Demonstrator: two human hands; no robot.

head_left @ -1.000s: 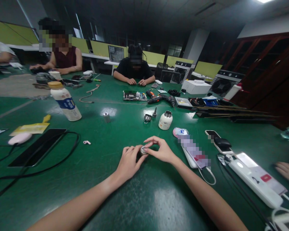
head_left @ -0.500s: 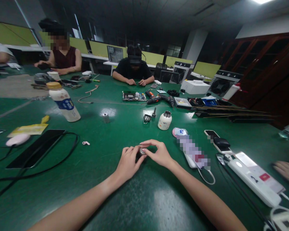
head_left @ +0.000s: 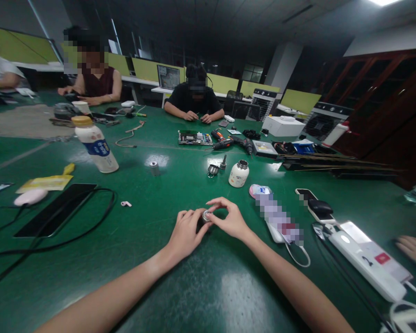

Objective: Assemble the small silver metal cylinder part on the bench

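Note:
Low over the green table [head_left: 208, 286], my left hand [head_left: 184, 235] is closed around a small round silver metal piece [head_left: 206, 214]. My right hand [head_left: 231, 219] curves in from the other side, its thumb against the piece and its index finger arched over beyond it. Most of the piece is hidden by my fingers, so its exact kind does not show. Beyond my hands are a small cream bottle [head_left: 239, 175] with its mouth uncovered, a silver part with a ring [head_left: 213, 170], a dark stemmed metal part [head_left: 223, 163] and a silver cylinder [head_left: 154, 168].
At left are a milk bottle [head_left: 99, 150], a black tablet [head_left: 55, 210], cables and an earbud [head_left: 126, 203]. A power strip [head_left: 367, 263] and phone [head_left: 314, 203] lie at right. Power drills [head_left: 223, 143] and a circuit board [head_left: 194, 138] sit farther back. Other people are around the table.
My right index finger has lifted slightly off the metal piece, showing more of its top. My left hand keeps its grip. The view has shifted a little.

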